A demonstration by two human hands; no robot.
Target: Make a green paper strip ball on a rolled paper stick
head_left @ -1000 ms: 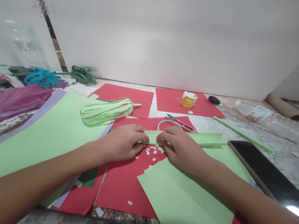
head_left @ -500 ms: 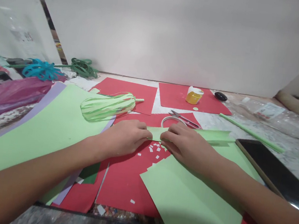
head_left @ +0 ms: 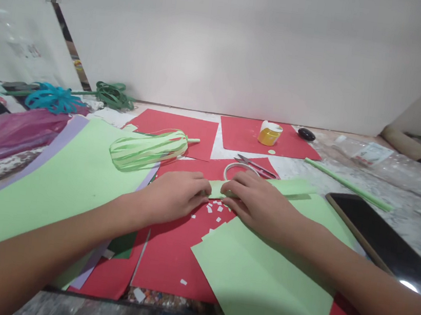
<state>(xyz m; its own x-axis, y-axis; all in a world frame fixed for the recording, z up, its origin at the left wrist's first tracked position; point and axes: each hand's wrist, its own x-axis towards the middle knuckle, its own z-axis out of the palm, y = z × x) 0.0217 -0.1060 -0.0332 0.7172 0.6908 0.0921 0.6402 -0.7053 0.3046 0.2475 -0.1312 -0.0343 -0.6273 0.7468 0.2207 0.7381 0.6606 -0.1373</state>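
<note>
My left hand (head_left: pixel 174 197) and my right hand (head_left: pixel 259 201) both pinch a folded strip of light green paper (head_left: pixel 288 187) that lies across a red sheet (head_left: pixel 172 253). The strip's left end sits between my fingertips; its right end runs out past my right hand. Small white paper scraps (head_left: pixel 214 210) are scattered on the red sheet just below my fingers. A light green sheet (head_left: pixel 267 284) lies under my right forearm. Small scissors (head_left: pixel 255 165) and a white ring (head_left: pixel 232 167) rest just beyond my hands.
A green slit-paper lantern shape (head_left: pixel 145 149) lies on a large green sheet (head_left: pixel 47 187) to the left. A yellow glue pot (head_left: pixel 269 133), black lid (head_left: pixel 306 134), green paper stick (head_left: pixel 346 183) and dark tablet (head_left: pixel 378 236) are at right. Pink bag (head_left: pixel 4 135) and blue strips (head_left: pixel 53 98) at far left.
My hands have stayed on the green strip, their fingertips drawing slightly closer together. The view has shifted a little with my head; nothing else on the table has moved.
</note>
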